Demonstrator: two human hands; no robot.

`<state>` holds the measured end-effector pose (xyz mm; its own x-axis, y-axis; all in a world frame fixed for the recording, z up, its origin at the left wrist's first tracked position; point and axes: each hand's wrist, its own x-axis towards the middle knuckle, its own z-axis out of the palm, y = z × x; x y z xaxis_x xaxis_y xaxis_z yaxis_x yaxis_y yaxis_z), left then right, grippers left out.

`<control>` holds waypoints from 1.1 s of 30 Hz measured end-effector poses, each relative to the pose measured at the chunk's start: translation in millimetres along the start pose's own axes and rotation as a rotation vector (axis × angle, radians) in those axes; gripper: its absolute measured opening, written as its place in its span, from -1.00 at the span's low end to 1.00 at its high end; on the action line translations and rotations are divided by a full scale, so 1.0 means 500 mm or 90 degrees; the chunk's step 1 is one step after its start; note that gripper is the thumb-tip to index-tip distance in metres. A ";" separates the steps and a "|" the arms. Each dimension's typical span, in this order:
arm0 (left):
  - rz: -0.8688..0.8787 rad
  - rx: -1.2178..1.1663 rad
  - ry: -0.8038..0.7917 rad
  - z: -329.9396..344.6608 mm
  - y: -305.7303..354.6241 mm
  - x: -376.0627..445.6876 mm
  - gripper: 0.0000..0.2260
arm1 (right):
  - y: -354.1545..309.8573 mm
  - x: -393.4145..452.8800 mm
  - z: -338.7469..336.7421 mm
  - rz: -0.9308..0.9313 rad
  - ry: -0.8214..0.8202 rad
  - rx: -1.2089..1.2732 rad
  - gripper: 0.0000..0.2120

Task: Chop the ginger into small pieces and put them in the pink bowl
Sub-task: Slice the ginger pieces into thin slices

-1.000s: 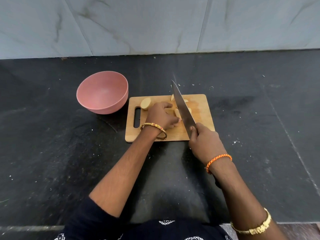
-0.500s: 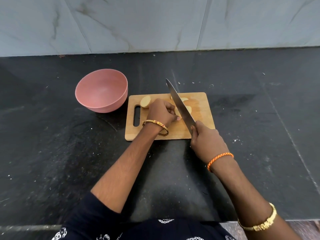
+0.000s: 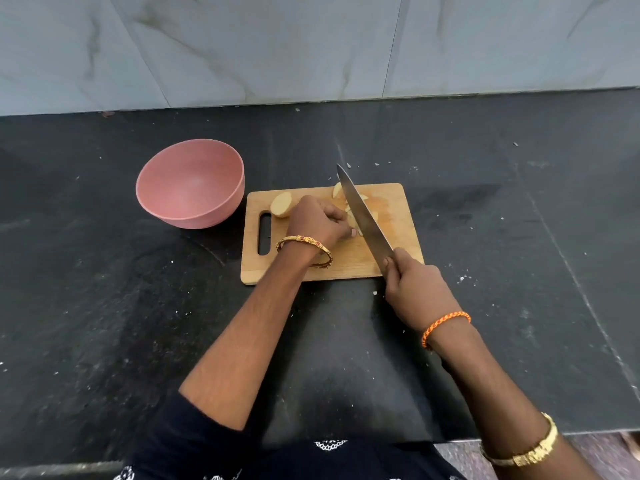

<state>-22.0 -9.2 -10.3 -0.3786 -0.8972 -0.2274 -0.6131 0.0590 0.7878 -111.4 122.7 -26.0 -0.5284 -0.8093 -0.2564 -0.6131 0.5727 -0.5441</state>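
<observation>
Ginger (image 3: 351, 216) pinned by curled left hand (image 3: 317, 220), right hand (image 3: 417, 289) gripping the knife (image 3: 362, 216), blade now lower.

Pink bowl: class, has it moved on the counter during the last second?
No. The pink bowl still sits just left of the cutting board, with the same small gap.

Both forearms are bare below dark navy sleeves (image 3: 194, 441) pushed up near the elbow; white patterned trim shows on the garment's front. The left wrist wears a gold bangle (image 3: 304, 249) with red accents, the right a braided orange thread (image 3: 445, 327) and, higher up, a gold band (image 3: 523, 448)
</observation>
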 end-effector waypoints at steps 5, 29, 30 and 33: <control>-0.003 -0.004 0.002 0.005 0.001 -0.001 -0.73 | 0.006 0.000 -0.010 0.002 0.012 0.065 -0.76; -0.023 0.018 -0.030 -0.003 0.004 -0.001 -0.66 | -0.024 0.020 -0.030 -0.018 -0.023 0.075 -0.74; -0.014 0.028 -0.026 -0.002 0.004 -0.001 -0.64 | -0.025 0.021 -0.028 -0.017 -0.025 0.068 -0.75; -0.001 0.046 -0.020 -0.001 0.007 -0.003 -0.63 | -0.029 0.022 -0.024 -0.012 -0.021 0.053 -0.77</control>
<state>-23.2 -7.7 -6.9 -0.3987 -0.8830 -0.2479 -0.6622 0.0902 0.7439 -115.3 107.3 -11.5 -0.4961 -0.8250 -0.2707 -0.5717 0.5451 -0.6132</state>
